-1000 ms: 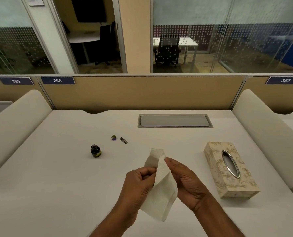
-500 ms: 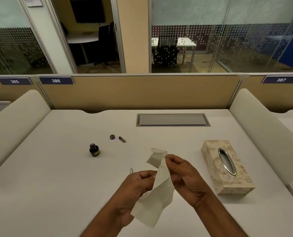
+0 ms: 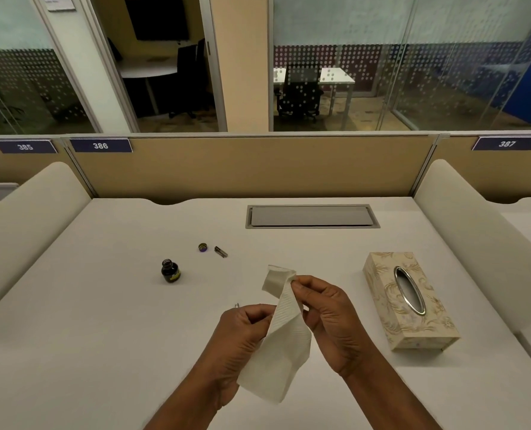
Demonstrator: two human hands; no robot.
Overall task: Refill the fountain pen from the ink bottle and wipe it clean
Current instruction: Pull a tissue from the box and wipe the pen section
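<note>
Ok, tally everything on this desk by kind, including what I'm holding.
Ink bottle: 1
Bottle cap: 1
Small metal part: 1
Tissue box: 1
Tissue: 1
Pen, only tip showing: 1
Total: 6

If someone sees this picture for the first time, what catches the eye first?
At the near centre, the left hand and the right hand hold a white tissue between them. Behind, on the left, stands an open ink bottle; a patterned tissue box lies on the right.

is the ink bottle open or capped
Open: the small dark glass ink bottle stands upright, mouth bare; the small round cap lies apart behind it.
</note>
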